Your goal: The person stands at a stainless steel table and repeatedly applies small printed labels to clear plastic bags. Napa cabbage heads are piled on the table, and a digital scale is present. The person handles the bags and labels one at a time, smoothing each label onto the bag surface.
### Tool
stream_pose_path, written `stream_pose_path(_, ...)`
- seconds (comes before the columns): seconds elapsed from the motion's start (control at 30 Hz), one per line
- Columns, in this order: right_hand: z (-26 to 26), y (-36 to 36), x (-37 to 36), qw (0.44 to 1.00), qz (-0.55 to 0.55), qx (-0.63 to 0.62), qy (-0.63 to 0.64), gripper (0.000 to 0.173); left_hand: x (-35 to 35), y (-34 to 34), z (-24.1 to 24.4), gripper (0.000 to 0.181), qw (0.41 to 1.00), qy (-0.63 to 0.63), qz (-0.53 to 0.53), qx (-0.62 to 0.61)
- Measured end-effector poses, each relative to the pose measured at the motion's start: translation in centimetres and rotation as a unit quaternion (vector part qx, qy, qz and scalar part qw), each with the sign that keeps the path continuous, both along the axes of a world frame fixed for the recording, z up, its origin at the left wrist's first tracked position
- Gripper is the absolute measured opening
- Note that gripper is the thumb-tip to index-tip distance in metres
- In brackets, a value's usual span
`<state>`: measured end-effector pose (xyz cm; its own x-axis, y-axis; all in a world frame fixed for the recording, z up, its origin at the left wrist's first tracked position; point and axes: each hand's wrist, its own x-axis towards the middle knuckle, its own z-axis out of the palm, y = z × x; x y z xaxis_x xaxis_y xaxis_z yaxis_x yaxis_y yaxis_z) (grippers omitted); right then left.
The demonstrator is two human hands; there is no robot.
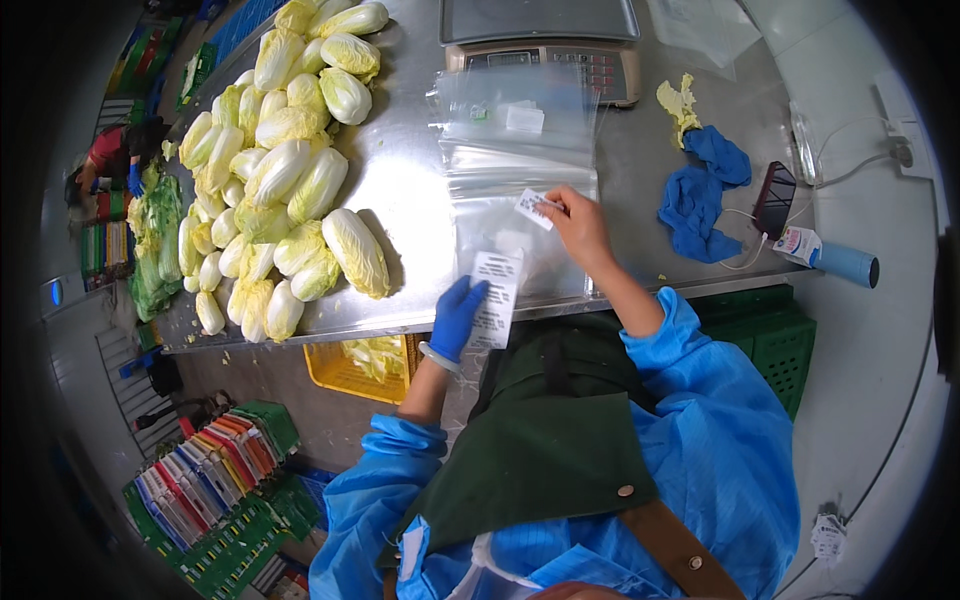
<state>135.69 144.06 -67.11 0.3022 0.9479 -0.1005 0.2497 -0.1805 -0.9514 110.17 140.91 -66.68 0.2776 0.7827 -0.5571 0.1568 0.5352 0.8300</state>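
My left hand (457,316), in a blue glove, grips a strip of printed white labels (496,300) at the table's near edge. Between the bare fingers of my right hand (577,225) is a single white label (535,209), apart from the strip. Both labels bear print. Beneath my hands lies a stack of clear plastic bags (517,169) on the steel table (409,247). A small white paper (525,118) shows on the upper part of the stack. Left of the bags is a large pile of napa cabbages (289,172).
A weighing scale (540,56) stands behind the bags. To the right lie crumpled blue gloves (697,214), a cabbage leaf (679,105), a phone (774,199) with a cable and a blue cylinder (847,264). A yellow crate (322,366) sits below the table. Another person (112,157) is far left.
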Motion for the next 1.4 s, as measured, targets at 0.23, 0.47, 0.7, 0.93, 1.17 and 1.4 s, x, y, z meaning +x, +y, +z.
stream_pose_path(0.23,-4.9,1.1,-0.6,0.900,0.204,-0.046,-0.383,0.027,-1.3,1.1,-7.3,0.033,0.994,0.087,-0.029,0.056)
stream_pose_path(0.47,-5.0,-3.1,4.1,0.816,0.386,0.227,-0.366,0.023,-2.0,0.9,-8.9,0.028,0.995,0.071,-0.010,0.067)
stream_pose_path(0.7,-7.3,-0.2,3.8,0.946,0.241,-0.053,-0.209,0.011,-1.6,0.8,-4.8,0.018,0.986,-0.026,0.138,0.087)
stream_pose_path(0.93,-0.1,2.2,8.4,0.942,-0.289,0.124,0.113,0.008,0.0,-0.3,-2.3,0.019,0.986,-0.040,0.138,0.083)
stream_pose_path(1.17,-1.6,-3.0,-2.8,0.975,0.185,-0.069,0.099,0.018,2.1,0.2,-1.7,0.023,0.990,0.051,-0.025,0.132)
stream_pose_path(1.4,1.4,-3.0,-3.3,0.980,0.188,-0.003,-0.061,0.022,2.1,0.7,-1.2,0.017,0.997,-0.059,0.052,0.006)
